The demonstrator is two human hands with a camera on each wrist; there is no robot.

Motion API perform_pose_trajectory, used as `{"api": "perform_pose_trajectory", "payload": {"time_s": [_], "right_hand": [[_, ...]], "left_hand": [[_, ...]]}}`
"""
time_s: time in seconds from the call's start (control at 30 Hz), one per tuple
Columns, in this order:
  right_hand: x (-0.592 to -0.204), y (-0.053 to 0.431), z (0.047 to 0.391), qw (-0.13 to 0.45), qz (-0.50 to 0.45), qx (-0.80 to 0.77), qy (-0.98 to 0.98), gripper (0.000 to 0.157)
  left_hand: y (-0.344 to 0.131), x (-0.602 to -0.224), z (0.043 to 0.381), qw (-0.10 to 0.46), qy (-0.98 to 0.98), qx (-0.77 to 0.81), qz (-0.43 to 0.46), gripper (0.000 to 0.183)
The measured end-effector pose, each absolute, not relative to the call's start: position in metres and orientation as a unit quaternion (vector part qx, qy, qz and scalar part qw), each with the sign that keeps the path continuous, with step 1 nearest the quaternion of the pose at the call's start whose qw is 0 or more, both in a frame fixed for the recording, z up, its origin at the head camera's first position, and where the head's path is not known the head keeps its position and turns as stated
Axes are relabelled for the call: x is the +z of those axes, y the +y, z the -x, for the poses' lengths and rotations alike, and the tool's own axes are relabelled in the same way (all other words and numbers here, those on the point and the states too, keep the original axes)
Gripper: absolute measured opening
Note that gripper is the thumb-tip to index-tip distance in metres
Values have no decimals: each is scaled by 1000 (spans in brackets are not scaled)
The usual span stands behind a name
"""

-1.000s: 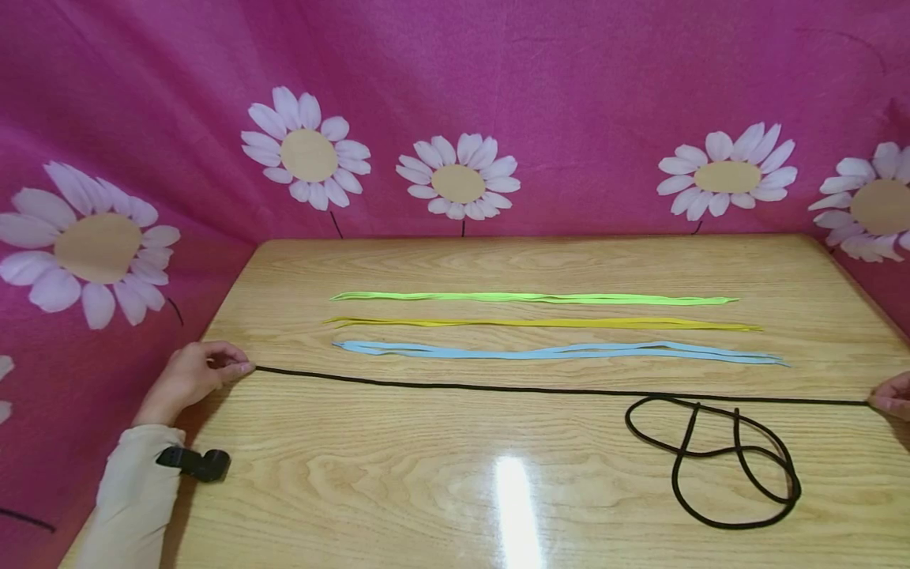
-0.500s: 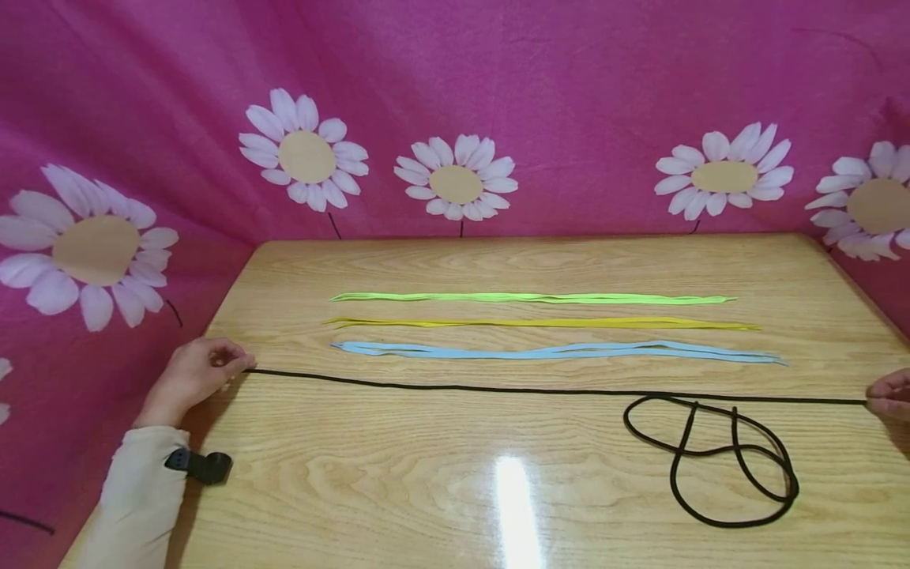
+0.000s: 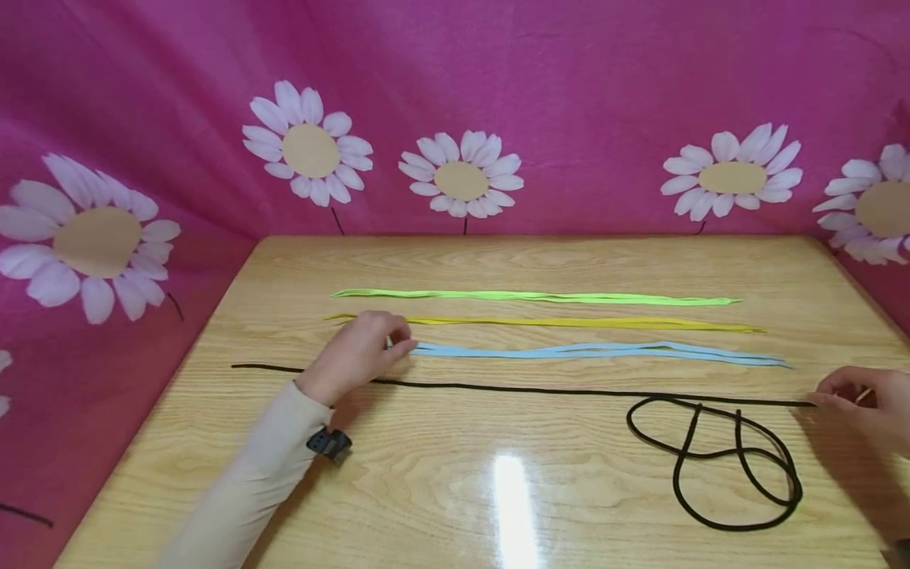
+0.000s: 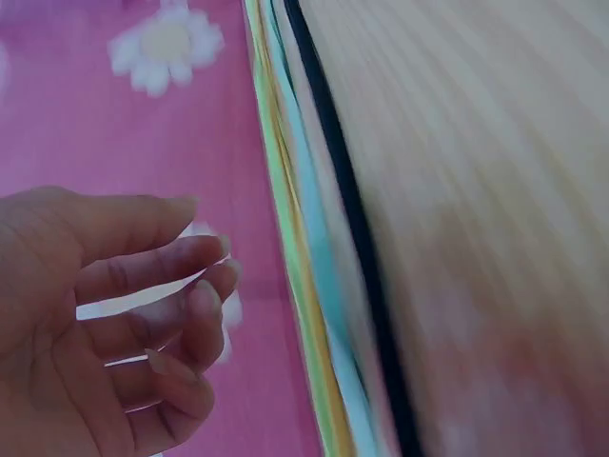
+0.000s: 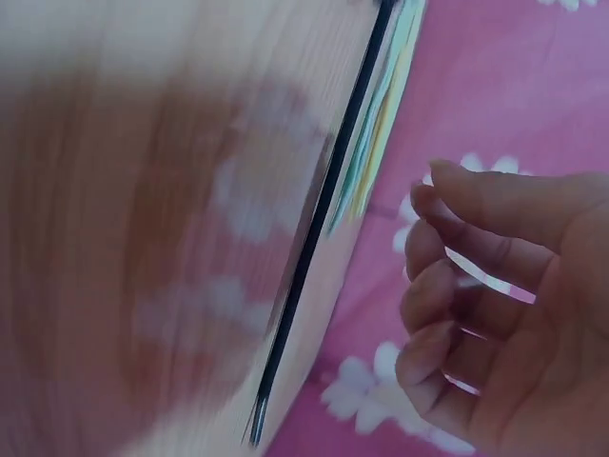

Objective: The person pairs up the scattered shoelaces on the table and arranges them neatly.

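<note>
A straight black shoelace [image 3: 498,388] lies across the table, its right tip showing in the right wrist view. Behind it, roughly parallel, are blue [image 3: 533,354], yellow [image 3: 540,322] and green [image 3: 498,296] flat laces, each doubled. My left hand [image 3: 355,353] hovers over the left part of the black and blue laces. In the left wrist view its fingers are loosely bent, with nothing between them. By the black lace's right end is my right hand [image 3: 863,401], fingers loosely curled and empty in the right wrist view.
Another black cord [image 3: 735,527] lies in loose loops at the front right, touching the straight lace; whether they join I cannot tell. A pink cloth [image 3: 569,79] with printed daisies hangs around the wooden table [image 3: 398,506].
My left hand has let go of the black lace's left end and moved right, over the laces. The right hand has released the right end and shifted left into fuller view.
</note>
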State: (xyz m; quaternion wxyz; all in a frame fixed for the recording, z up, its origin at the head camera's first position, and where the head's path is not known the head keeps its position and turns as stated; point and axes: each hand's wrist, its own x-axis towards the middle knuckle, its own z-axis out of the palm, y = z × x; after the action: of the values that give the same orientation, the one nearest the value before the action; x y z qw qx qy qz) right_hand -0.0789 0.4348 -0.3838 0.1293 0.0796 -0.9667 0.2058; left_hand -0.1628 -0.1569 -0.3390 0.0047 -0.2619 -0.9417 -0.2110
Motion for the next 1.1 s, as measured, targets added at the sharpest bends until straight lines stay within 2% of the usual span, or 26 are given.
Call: {"api": "perform_pose_trajectory", "payload": {"time_s": [0.2, 0.5, 0.67, 0.87, 0.97, 1.1], "right_hand": [[-367, 393, 67, 60, -67, 87, -992, 14], [-367, 370, 66, -6, -86, 96, -992, 15], [-367, 364, 68, -48, -81, 90, -991, 16], [-368, 359, 67, -44, -87, 78, -992, 14], [-368, 356, 67, -35, -96, 81, -991, 14], [-367, 353, 67, -32, -103, 85, -991, 14]], "left_hand": [[-89, -333, 162, -16, -922, -193, 336, 12], [5, -352, 131, -45, -877, -141, 458, 19], [50, -354, 112, -79, -861, -99, 492, 22], [97, -357, 94, -75, -855, -23, 513, 17], [120, -358, 87, -73, -861, 37, 502, 24], [146, -360, 79, -123, -867, 66, 478, 31]]}}
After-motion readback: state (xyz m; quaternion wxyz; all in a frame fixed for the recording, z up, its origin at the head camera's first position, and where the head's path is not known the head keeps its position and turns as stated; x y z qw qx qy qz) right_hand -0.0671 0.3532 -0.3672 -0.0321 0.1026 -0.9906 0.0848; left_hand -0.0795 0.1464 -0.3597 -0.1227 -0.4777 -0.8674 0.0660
